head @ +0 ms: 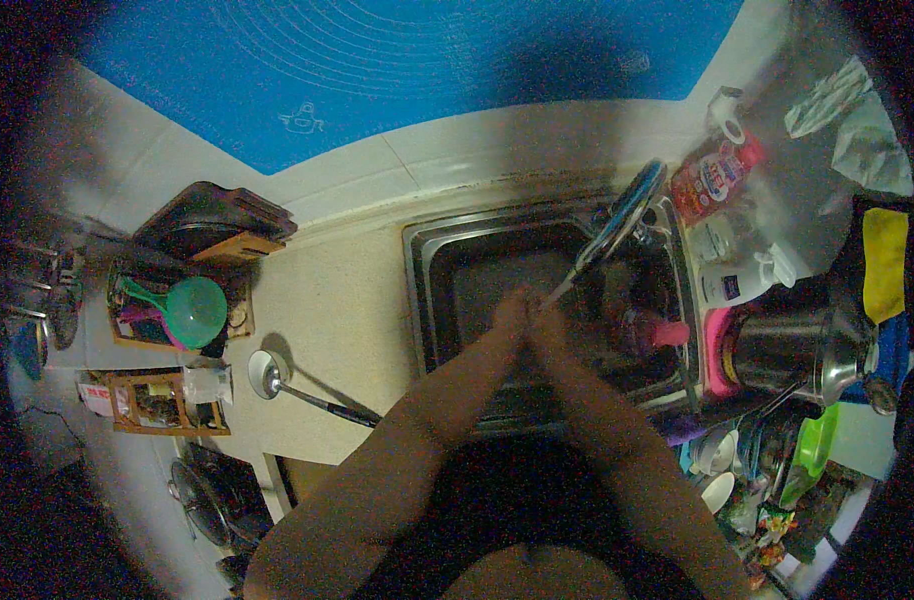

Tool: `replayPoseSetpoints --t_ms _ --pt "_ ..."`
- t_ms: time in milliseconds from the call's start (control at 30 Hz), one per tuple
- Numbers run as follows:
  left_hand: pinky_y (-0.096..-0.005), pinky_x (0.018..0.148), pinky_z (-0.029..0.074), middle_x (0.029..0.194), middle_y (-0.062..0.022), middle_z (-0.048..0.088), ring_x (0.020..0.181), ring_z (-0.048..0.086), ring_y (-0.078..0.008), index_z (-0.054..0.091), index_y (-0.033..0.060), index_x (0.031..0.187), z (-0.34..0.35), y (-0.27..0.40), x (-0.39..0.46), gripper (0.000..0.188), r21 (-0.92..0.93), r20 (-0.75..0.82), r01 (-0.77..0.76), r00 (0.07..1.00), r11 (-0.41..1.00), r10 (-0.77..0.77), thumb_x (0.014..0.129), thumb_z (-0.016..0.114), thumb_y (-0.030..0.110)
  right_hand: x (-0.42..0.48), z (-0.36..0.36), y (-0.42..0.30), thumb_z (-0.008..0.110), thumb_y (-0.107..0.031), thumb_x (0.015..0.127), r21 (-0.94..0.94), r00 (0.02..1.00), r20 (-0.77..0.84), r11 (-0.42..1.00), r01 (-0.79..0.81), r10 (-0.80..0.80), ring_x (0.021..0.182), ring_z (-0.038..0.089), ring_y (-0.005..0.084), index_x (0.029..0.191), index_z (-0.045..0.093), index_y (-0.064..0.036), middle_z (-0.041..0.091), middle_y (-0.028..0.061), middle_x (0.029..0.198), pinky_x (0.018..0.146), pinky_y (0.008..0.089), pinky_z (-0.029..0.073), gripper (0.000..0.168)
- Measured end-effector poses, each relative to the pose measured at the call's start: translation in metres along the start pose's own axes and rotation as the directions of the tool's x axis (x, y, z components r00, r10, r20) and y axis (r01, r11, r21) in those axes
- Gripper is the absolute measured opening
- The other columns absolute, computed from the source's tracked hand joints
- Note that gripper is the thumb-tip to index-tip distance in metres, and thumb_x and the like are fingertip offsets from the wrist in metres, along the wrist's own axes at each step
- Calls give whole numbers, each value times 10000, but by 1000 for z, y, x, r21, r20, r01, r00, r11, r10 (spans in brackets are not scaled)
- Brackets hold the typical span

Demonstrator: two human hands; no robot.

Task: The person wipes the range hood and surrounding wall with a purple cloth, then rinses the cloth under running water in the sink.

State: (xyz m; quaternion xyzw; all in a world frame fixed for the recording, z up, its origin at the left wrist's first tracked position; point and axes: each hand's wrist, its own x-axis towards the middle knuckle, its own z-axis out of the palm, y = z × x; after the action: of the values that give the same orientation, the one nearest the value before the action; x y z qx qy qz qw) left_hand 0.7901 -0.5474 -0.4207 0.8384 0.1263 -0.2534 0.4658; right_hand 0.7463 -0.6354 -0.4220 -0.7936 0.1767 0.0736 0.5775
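My left hand (513, 311) and my right hand (551, 315) are close together over the metal sink (464, 274), below the end of a shiny faucet (618, 217). Water seems to run from the faucet onto them. The picture is dark and grainy, so the fingers blur together and I cannot tell whether anything is between them. A pink object (668, 333) lies at the sink's right side. On the counter left of the sink, a ladle (268, 373) rests with its dark handle pointing towards my left forearm.
Bottles (716, 176) and a white pump bottle (734, 285) stand right of the sink, near a metal pot (779, 349) and a dish rack with bowls (716, 450). At left are a green strainer (196, 311), dark boards (209, 217) and a wooden rack (168, 405). A blue mat (397, 67) lies beyond.
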Motion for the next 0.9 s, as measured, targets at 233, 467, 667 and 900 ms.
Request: replayPoseSetpoints --t_ms 233,467,667,900 --pt "-430 789 500 1029 -153 637 899 623 -297 602 32 1120 -17 41 -38 416 -410 122 258 966 875 -227 907 519 380 19 -6 13 449 -468 930 -426 982 33 891 -155 186 892 628 397 1139 572 -30 634 211 1024 730 500 506 500" --pt "-426 816 492 1074 -129 622 945 600 -272 506 22 1222 -35 35 -51 508 -599 350 323 929 733 -124 860 617 362 45 -18 28 461 -434 933 -202 969 101 959 -201 224 895 627 377 1146 572 -40 630 197 1034 752 476 506 462" --pt "-386 800 494 1058 -130 620 958 597 -257 521 19 1199 -80 53 -64 487 -524 239 108 971 845 24 846 650 327 36 -27 44 472 -415 933 94 956 233 974 -206 179 894 628 370 1154 569 -44 626 189 1042 755 465 510 442" --pt "-356 775 498 1058 -129 604 943 590 -227 533 24 1174 -90 94 -77 400 -175 245 94 968 980 -49 876 624 275 12 -28 48 485 -391 933 226 950 275 950 -215 150 893 630 361 1163 565 -48 622 181 1051 760 452 514 421"
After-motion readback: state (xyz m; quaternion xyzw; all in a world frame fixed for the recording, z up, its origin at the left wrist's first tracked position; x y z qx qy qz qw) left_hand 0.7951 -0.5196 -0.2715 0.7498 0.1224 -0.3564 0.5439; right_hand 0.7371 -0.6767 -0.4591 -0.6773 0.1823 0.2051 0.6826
